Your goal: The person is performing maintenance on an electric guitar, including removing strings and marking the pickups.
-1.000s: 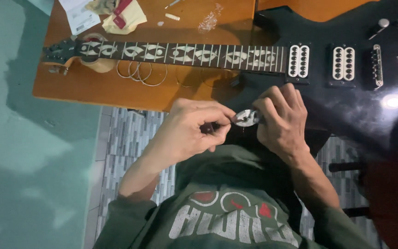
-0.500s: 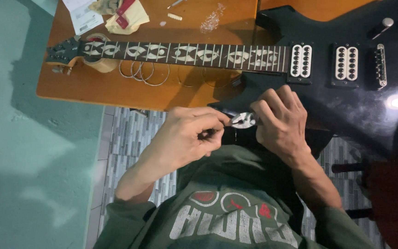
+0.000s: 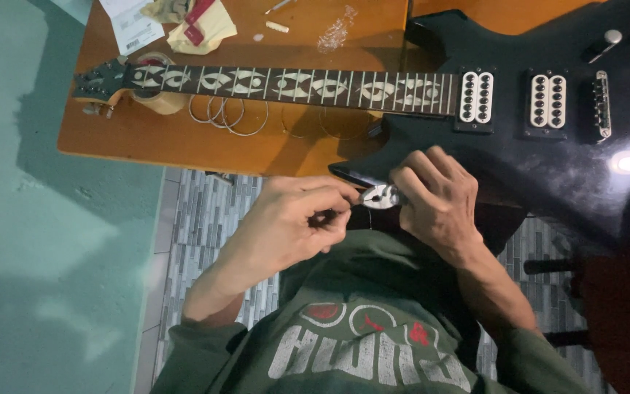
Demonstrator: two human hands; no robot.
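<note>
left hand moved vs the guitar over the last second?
No real shift: left hand stays just left of the small metal tool, below the guitar body's lower edge.

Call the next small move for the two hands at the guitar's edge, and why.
Probably draw the left hand slowly away from the right hand, feeding wire off the coil. The right hand's fingers pinch that small silvery coil in front of the black guitar, the left hand's fingers are closed just beside it, and the neck shows no strings.

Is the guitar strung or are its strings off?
Off: the guitar's neck shows no strings across it, and loose coiled strings lie on the table beside it.
</note>
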